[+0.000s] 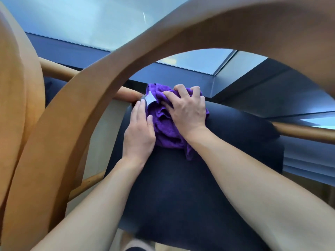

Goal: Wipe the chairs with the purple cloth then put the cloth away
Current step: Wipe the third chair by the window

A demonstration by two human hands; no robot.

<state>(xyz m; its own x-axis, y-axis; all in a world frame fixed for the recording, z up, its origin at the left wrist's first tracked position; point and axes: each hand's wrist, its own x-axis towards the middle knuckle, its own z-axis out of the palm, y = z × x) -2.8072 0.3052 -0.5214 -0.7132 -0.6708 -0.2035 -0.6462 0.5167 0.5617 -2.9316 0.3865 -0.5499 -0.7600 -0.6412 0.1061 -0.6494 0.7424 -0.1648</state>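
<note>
A crumpled purple cloth (164, 124) with a white label lies on the far part of a chair's dark seat (190, 187). My right hand (186, 111) lies on top of the cloth with its fingers curled into the fabric. My left hand (140, 131) rests flat on the seat at the cloth's left edge, fingers straight, thumb touching the cloth. The chair's curved wooden backrest (163, 38) arches over both arms, very close to the camera.
Round wooden rails (306, 132) of the chair run behind the seat on both sides. A glass tabletop (81, 20) with a dark frame lies beyond. Another wooden chair part (16, 91) fills the left edge.
</note>
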